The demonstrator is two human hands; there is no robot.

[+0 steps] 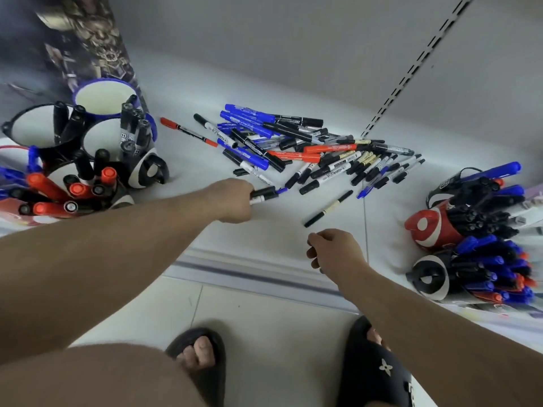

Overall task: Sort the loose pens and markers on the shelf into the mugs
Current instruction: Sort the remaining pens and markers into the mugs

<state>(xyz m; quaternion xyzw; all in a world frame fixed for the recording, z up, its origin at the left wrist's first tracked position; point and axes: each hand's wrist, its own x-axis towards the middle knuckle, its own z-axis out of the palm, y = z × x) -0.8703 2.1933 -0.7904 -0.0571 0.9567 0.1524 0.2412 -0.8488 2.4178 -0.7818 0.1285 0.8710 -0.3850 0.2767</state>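
The left hand point(235, 199) is gripping a small bundle of black markers point(266, 193) just off the loose pile point(308, 148) on the shelf point(205, 92). The right hand point(333, 249) is hovering loosely curled, holding nothing visible, near a stray pen point(328, 208). The risk: that bunched grip slipping, scattering markers short of the crowded mugs point(97, 177).

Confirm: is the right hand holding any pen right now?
No. The right hand is loosely curled and holds nothing, just short of the lone black-and-cream pen on the white shelf.
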